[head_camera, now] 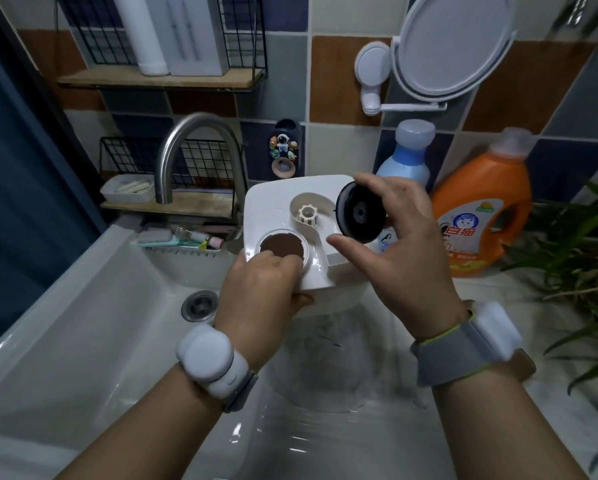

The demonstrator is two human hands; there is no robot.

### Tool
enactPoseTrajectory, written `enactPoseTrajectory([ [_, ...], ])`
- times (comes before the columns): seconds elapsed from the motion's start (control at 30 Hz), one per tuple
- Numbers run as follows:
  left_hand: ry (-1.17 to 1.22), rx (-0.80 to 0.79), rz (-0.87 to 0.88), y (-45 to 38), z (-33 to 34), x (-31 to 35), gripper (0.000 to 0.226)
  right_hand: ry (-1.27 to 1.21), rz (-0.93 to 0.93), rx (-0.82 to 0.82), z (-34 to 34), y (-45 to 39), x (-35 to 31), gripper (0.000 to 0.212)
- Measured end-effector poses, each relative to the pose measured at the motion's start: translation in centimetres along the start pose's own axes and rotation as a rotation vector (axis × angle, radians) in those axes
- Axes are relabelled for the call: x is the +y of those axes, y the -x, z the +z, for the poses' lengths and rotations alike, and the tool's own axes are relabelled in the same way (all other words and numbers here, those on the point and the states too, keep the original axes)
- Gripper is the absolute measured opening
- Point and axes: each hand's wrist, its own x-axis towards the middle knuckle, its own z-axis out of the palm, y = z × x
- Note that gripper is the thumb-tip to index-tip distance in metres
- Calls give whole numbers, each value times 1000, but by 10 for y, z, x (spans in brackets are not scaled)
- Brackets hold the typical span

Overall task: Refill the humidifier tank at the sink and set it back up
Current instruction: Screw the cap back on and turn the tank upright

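Humidifier tank [283, 216] is held upside down over the white sink [83, 306], its flat white underside turned up toward the camera. It is gripped at the near edge by the left hand [263, 289], fingers curled over the rim beside the round filling hole [282, 245], which looks dark brownish inside. A black round cap [360, 213] is pinched between thumb and fingers of the right hand [401, 251], tilted on edge just beside the tank and clear of the hole.

The cap is judged to be off the opening — so the step in hand is either the start of filling or the closing after it; which of the two cannot be told, since the water level inside is not visible. The curved steel tap [193, 150] stands to the left, apart from the tank, and no running water is seen. If filling is next, the hole must be brought under the spout; if closing, the cap must be seated squarely and turned tight.

The underside looks wet and glossy, with a small toothed white knob [306, 213] set in a recess.
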Motion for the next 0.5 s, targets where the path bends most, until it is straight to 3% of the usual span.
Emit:
enactPoseTrajectory([
  [0.2, 1, -44, 5, 19, 0, 11, 31, 16, -99, -120, 0, 15, -10, 71],
  [0.5, 18, -184, -19, 36, 19, 14, 41, 1, -52, -227, 12, 34, -3, 67],
])
